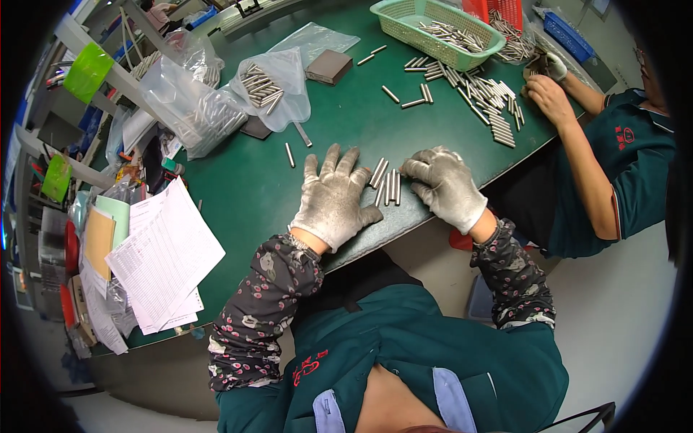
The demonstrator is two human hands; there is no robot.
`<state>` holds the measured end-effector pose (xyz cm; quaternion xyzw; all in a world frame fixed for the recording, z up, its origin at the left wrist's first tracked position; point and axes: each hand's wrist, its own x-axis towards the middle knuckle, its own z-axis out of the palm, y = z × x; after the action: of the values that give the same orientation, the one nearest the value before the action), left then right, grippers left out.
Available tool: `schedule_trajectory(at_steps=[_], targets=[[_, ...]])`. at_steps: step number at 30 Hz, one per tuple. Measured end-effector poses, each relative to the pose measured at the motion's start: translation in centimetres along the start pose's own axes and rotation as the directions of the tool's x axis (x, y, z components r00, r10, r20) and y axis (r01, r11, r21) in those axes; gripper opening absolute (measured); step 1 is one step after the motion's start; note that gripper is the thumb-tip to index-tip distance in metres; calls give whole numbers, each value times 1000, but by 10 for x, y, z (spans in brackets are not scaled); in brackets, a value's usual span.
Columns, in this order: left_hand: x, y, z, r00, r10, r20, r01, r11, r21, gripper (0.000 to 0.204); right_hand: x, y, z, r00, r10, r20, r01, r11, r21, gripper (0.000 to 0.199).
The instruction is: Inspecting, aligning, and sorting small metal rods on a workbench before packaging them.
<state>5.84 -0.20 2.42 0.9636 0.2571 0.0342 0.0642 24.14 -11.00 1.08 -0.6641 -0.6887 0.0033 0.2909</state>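
Observation:
My left hand, in a grey-stained white glove, lies flat on the green table with its fingers spread and holds nothing. Beside its thumb and index finger is a small group of short steel pins, lying roughly side by side. My right hand, gloved too, rests just right of that group, its fingers curled and closed. Whatever might be under those fingers is hidden. A single steel pin lies beyond my left fingertips, near a small flat metal strip.
Loose pins spread at the back right, below a green basket and a red basket. A co-worker's hands are at the right edge. Bags of pins, a brown block and papers occupy the left side.

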Motion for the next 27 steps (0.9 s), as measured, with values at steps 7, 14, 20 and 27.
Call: schedule_trajectory(at_steps=[7,14,20,27], targets=[[10,-2,6,1000,21,-23,-22,999,-32,64,16,-1,-3,984,-75,159,67,996,54,28],[15,-2,7,998,29,-63,-32,998,-45,60,18,5,-6,963,-184,197,175,982,65,26],[17,-1,1,999,31,-26,-33,998,-61,59,16,9,-12,959,-218,180,213,976,49,18],[22,-5,3,998,49,-33,-52,995,-82,56,17,5,-16,930,-266,254,268,963,26,21]])
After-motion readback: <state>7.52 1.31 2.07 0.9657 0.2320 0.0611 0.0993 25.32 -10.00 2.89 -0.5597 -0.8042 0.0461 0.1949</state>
